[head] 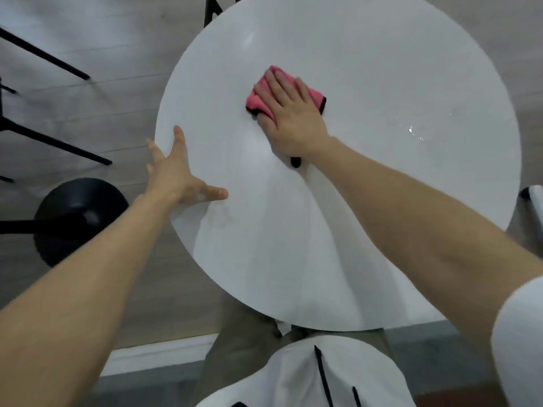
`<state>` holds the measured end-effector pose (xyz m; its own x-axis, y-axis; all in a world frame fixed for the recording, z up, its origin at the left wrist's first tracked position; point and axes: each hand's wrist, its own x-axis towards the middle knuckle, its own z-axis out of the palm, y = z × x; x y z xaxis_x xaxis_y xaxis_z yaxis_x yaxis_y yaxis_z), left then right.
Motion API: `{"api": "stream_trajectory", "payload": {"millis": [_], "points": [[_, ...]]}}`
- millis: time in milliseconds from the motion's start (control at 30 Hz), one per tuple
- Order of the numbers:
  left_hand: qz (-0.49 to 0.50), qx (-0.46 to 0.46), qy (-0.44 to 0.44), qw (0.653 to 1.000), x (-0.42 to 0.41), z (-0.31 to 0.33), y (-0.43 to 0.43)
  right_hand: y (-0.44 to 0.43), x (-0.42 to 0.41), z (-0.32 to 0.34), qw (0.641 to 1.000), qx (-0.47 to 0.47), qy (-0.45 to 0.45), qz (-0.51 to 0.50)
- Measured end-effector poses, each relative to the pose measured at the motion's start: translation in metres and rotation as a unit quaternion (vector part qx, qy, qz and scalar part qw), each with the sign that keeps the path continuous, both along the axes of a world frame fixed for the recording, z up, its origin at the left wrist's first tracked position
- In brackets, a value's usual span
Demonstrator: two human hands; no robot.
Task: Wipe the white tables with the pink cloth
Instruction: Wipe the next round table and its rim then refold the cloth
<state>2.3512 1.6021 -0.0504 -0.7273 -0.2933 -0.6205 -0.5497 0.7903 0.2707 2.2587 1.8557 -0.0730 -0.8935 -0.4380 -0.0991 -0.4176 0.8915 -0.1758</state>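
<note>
A round white table fills the middle of the view. A folded pink cloth with a dark edge lies on its top, left of centre. My right hand lies flat on the cloth with straight fingers, pressing it to the table. My left hand rests spread on the table's left rim, thumb on the top and fingers reaching past the edge. A few wet drops shine on the right part of the tabletop.
A black round stool stands on the floor left of the table. Black chair legs cross the upper left. Another black leg shows behind the table's far edge. A white object sits at the right edge.
</note>
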Motion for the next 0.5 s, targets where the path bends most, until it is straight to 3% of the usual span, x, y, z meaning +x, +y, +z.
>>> {"api": "stream_trajectory", "payload": {"millis": [200, 300, 367, 500], "points": [[-0.007, -0.004, -0.004, 1.000, -0.001, 0.002, 0.000, 0.000, 0.197, -0.010, 0.993, -0.044, 0.002, 0.112], [-0.013, -0.003, 0.008, 1.000, 0.003, 0.002, 0.002, 0.025, 0.198, -0.010, 0.977, -0.039, -0.012, 0.211], [-0.019, -0.001, 0.003, 1.000, -0.001, 0.002, 0.003, 0.030, 0.135, -0.005, 0.987, -0.039, 0.007, 0.153], [-0.028, -0.018, -0.008, 0.999, -0.006, 0.004, 0.005, 0.017, 0.035, 0.002, 0.996, -0.006, -0.002, -0.094]]}}
